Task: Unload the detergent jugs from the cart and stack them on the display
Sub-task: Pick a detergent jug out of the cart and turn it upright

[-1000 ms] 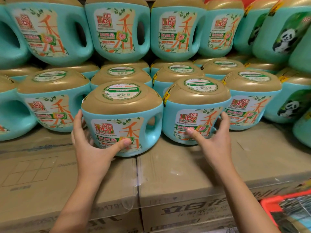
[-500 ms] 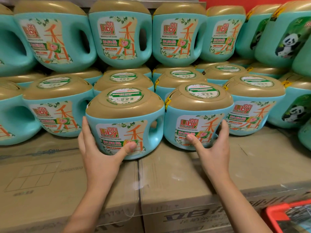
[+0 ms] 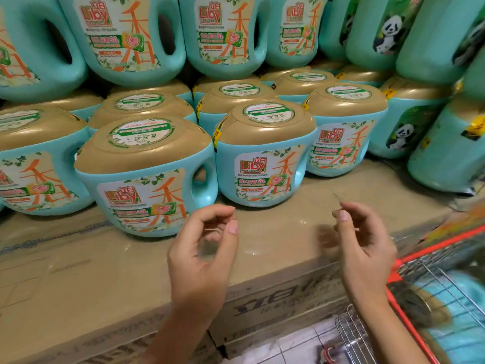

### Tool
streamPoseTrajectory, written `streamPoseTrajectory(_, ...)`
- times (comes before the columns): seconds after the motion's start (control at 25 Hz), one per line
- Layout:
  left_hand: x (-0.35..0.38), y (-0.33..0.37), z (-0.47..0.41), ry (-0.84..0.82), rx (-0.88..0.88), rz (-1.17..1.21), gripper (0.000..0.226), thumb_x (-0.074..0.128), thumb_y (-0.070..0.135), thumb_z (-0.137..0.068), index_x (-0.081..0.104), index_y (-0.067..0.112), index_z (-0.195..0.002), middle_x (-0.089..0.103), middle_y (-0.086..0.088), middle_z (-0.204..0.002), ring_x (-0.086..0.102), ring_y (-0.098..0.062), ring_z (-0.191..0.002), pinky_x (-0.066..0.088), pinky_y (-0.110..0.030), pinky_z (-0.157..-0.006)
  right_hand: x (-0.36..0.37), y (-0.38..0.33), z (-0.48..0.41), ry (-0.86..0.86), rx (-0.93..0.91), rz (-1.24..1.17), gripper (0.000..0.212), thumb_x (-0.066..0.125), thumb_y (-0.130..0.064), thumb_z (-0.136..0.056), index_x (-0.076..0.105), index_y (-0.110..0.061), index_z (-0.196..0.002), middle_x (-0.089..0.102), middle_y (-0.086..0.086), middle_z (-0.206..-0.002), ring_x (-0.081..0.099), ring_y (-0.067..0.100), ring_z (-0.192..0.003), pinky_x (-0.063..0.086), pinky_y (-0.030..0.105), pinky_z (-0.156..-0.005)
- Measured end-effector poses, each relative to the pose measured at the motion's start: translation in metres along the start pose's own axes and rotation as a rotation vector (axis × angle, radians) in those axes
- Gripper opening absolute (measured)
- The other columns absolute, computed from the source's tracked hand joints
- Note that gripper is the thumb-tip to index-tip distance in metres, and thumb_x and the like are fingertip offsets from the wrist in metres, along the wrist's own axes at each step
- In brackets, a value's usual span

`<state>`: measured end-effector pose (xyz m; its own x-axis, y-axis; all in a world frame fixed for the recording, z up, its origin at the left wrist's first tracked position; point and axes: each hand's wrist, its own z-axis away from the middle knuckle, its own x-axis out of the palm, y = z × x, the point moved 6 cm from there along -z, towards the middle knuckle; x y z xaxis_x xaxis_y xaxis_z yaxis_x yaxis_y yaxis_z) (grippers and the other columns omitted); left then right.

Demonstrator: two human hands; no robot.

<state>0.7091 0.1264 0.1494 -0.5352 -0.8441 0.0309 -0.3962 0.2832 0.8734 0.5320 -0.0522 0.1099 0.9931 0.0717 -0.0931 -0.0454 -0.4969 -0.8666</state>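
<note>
Just beyond the left hand [image 3: 202, 253] stands a turquoise jug [image 3: 147, 200] with a matte gold cap [image 3: 141, 145] and a cream label: red Liby logo, big orange character, green leaves. The second jug [image 3: 265, 166], beyond the right hand [image 3: 364, 245], matches it. Farther right of that hand, the panda jugs [image 3: 401, 132] are greener (black-and-white pandas on leafy green). The cardboard boxes [image 3: 105, 271] under both hands are plain brown. The cart [image 3: 433, 246] by the right wrist has an orange-red rim.

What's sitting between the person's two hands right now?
Nothing but bare cardboard: the head view shows only the carton top between the left hand and the right hand, both empty.
</note>
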Motion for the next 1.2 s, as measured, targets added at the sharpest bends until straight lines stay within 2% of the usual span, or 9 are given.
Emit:
streamPoseTrajectory(0.12,0.055,-0.004,0.016,-0.196,-0.114,0.093,0.014,0.067,0.021,-0.081,0.069,0.033,-0.088,0.067,0.006,-0.080,0.058,0.000,-0.070,0.047,-0.010,-0.066,-0.051,0.015,0.006,0.064,0.083,0.047,0.011,0.056,-0.031,-0.091,0.064,-0.037,-0.095,0.069,-0.003,-0.087,0.065,0.019,-0.080,0.052,0.034,-0.073)
streamPoseTrajectory(0.28,0.143,-0.003,0.047,-0.419,-0.181,0.176,0.017,0.067,0.013,-0.082,0.068,0.030,-0.084,0.065,0.001,-0.078,0.057,0.001,-0.067,0.046,-0.007,-0.064,-0.135,0.040,0.012,0.165,0.176,0.155,0.022,0.059,-0.015,-0.092,0.064,-0.036,-0.089,0.065,-0.009,-0.076,0.060,0.011,-0.070,0.051,0.032,-0.065)
streamPoseTrajectory(0.4,0.215,-0.005,0.076,-0.587,-0.256,0.227,0.026,0.069,0.003,-0.086,0.069,0.029,-0.083,0.066,0.001,-0.076,0.056,0.000,-0.067,0.044,-0.007,-0.064,-0.203,0.066,0.011,0.247,0.264,0.186,0.020,0.061,-0.007,-0.092,0.065,-0.027,-0.091,0.065,0.001,-0.076,0.059,0.016,-0.070,0.050,0.039,-0.070)
streamPoseTrajectory(0.56,0.314,-0.018,0.115,-0.767,-0.332,0.228,0.027,0.066,0.000,-0.087,0.068,0.027,-0.085,0.064,0.001,-0.078,0.057,-0.004,-0.071,0.047,-0.013,-0.066,-0.294,0.097,0.001,0.393,0.326,0.209,0.030,0.055,0.001,-0.093,0.063,-0.028,-0.091,0.066,0.008,-0.075,0.060,0.005,-0.062,0.051,0.019,-0.063)
streamPoseTrajectory(0.68,0.384,-0.034,0.147,-0.885,-0.363,0.168,0.024,0.066,-0.002,-0.087,0.068,0.022,-0.088,0.064,0.000,-0.079,0.055,0.003,-0.066,0.044,-0.008,-0.062,-0.360,0.129,-0.010,0.497,0.389,0.253,0.030,0.056,0.001,-0.092,0.063,-0.028,-0.087,0.067,0.005,-0.074,0.061,0.006,-0.062,0.051,0.021,-0.063)
streamPoseTrajectory(0.84,0.468,-0.065,0.183,-1.019,-0.448,0.098,0.022,0.066,0.002,-0.087,0.067,0.023,-0.088,0.064,-0.001,-0.078,0.054,-0.005,-0.065,0.044,-0.010,-0.064,-0.428,0.182,-0.017,0.583,0.526,0.346,0.023,0.054,0.000,-0.091,0.065,-0.021,-0.091,0.066,0.002,-0.070,0.061,0.005,-0.060,0.051,0.023,-0.061)
streamPoseTrajectory(1.0,0.544,-0.097,0.205,-1.123,-0.495,0.006,0.012,0.065,0.005,-0.089,0.067,0.016,-0.094,0.060,0.002,-0.076,0.054,-0.008,-0.069,0.045,-0.018,-0.067,-0.470,0.241,-0.027,0.597,0.663,0.437,0.016,0.055,-0.004,-0.090,0.064,-0.016,-0.097,0.067,0.016,-0.078,0.064,0.038,-0.078,0.053,0.052,-0.077)
streamPoseTrajectory(1.12,0.601,-0.135,0.220,-1.188,-0.565,-0.063,0.014,0.064,0.008,-0.090,0.066,0.010,-0.103,0.062,-0.005,-0.084,0.058,-0.015,-0.078,0.047,-0.028,-0.076,-0.493,0.288,-0.039,0.587,0.746,0.509,0.018,0.058,-0.006,-0.089,0.064,-0.009,-0.105,0.063,0.007,-0.081,0.061,0.030,-0.079,0.051,0.049,-0.084)
streamPoseTrajectory(1.2,0.634,-0.168,0.229,-1.187,-0.641,-0.124,0.017,0.063,0.010,-0.090,0.065,0.009,-0.108,0.063,-0.004,-0.086,0.058,-0.013,-0.077,0.047,-0.023,-0.074,-0.505,0.320,-0.045,0.589,0.815,0.544,0.021,0.059,-0.008,-0.089,0.063,-0.008,-0.109,0.063,0.005,-0.085,0.058,0.024,-0.080,0.049,0.043,-0.085)
